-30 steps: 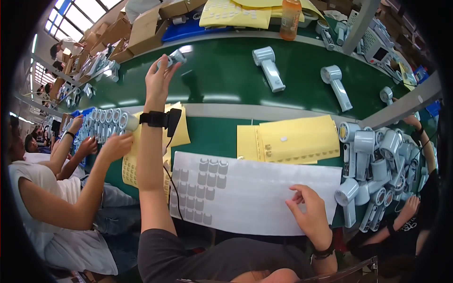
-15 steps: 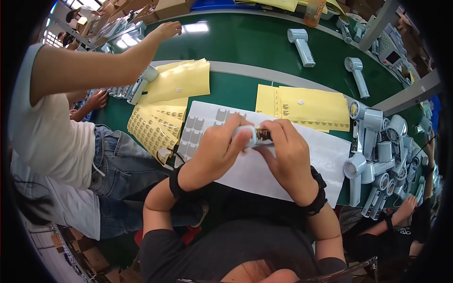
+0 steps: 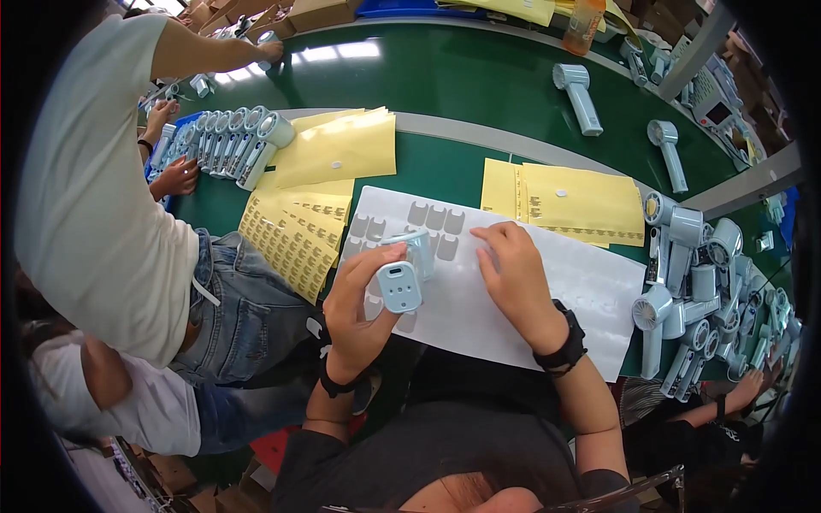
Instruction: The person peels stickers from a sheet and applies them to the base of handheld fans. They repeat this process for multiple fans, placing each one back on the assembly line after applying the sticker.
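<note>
My left hand (image 3: 355, 312) is wrapped round a light-blue handheld fan (image 3: 400, 287). The flat end of its handle, with a small port and several holes, faces up at me, and the rest of the fan leans away above the sheet. Under both hands lies a white sheet (image 3: 547, 291) bearing grey cut-out stickers (image 3: 438, 218) on its left half. Just right of those stickers, my right hand (image 3: 517, 278) rests over the sheet, thumb and forefinger apart, with nothing seen between them.
Yellow sticker sheets (image 3: 338, 154) lie at left, more yellow sheets (image 3: 586, 201) beyond my right hand. Handheld fans are heaped (image 3: 684, 291) at right; others stand in a row (image 3: 227, 137) at left. Two fans (image 3: 581, 103) lie across the rail. A co-worker (image 3: 111, 188) leans in at left.
My right hand has let go of the fan and moved onto the sheet. My left hand has brought the fan left and turned its handle end up. The co-worker's arm has reached farther away.
</note>
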`<state>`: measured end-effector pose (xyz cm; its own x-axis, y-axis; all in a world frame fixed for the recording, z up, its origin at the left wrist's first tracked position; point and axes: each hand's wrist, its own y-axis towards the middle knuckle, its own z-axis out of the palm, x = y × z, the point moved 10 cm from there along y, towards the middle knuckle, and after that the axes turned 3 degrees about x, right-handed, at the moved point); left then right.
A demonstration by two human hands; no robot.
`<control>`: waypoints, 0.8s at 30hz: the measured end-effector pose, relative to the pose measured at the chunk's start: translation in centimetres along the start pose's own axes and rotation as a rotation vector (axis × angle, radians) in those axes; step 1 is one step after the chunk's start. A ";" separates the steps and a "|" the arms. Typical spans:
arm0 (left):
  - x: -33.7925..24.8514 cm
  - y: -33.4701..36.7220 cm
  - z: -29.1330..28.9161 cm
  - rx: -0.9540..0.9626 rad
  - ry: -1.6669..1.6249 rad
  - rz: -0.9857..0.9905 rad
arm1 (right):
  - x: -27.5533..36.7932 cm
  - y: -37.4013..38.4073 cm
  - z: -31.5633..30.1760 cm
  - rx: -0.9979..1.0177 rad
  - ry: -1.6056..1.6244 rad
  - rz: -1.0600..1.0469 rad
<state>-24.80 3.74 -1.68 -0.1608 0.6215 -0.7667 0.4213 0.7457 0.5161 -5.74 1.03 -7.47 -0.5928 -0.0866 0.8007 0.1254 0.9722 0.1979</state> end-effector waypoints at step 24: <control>-0.8 1.0 0.6 -0.078 0.174 0.110 | 1.3 0.4 0.6 -0.231 -0.293 0.063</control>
<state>-23.70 3.80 -0.78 -0.2720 0.7270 -0.6304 0.3756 0.6834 0.6260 -6.88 1.44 -6.70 -0.7763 0.0707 0.6264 0.3255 0.8960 0.3022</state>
